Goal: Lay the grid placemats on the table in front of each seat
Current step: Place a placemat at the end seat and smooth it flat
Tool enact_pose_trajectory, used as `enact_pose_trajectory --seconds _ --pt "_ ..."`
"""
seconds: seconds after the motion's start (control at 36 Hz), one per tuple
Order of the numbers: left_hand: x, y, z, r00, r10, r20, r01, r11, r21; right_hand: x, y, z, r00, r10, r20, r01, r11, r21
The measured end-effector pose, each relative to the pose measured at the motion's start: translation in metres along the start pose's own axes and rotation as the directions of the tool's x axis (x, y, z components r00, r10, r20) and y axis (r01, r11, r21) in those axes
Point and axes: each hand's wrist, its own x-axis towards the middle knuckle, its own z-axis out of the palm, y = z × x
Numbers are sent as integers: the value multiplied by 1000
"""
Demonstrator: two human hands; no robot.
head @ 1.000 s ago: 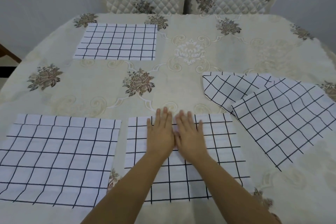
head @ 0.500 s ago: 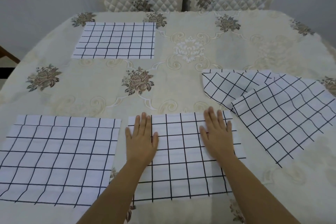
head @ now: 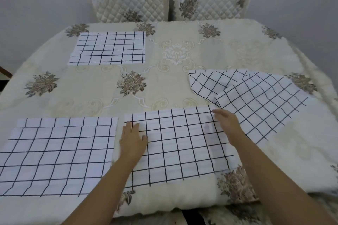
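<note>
Left hand point(head: 132, 140) is laid flat, fingers straight, on the left edge of the near-centre placemat point(head: 182, 142); nothing is gripped by it. The right hand point(head: 228, 126) is spread, slightly blurred, over the same mat's far right corner, and no pinch can be made out there. This mat lies just inside the near edge of the table, with the near-left placemat point(head: 58, 155) just beside it, a narrow strip of tablecloth point(head: 102, 86) showing between them.

If the palms are pushed outward unevenly, the mat could be skewed, or its left edge driven onto the neighbouring mat. The cloth beneath looks soft and loose, so it may be bunched by heavy pressure, and any ridge would be carried under the mat.

Just beyond the right hand, two unplaced placemats point(head: 261, 104) lie overlapped and askew. They could be knocked by a careless sweep, and the lower one may be dragged along when the upper is lifted.

Farther off, the far-left placemat point(head: 109, 48) is set before the left chair point(head: 128, 3). No mat is seen before the right chair point(head: 210, 2), a place that could be overlooked.
</note>
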Motion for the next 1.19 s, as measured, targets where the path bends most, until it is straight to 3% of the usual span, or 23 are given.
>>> enact_pose_trajectory --seconds 0.14,0.36,0.5,0.67,0.83,1.0,1.19 --pt "-17 -4 -4 995 -96 -17 94 988 -123 -16 19 -17 981 167 -104 -169 985 -17" --pt "-40 -11 -5 988 -88 127 74 991 111 -46 49 -34 926 345 -152 -369 912 -181" --pt "-48 -11 4 970 -74 230 12 965 260 -56 54 -33 944 315 -97 -329 918 -222" --pt "-52 -9 7 972 -74 223 9 959 282 -63 41 -30 948 317 7 -279 844 -459" --pt "-52 -2 9 968 -121 219 46 946 321 -62 42 -25 951 310 16 -247 786 -566" --pt "-57 9 14 965 -73 251 -51 890 452 -64 42 -22 959 281 24 -209 766 -607" --pt "-67 24 27 945 28 326 -191 858 477 -61 42 -20 943 325 70 -230 789 -570"
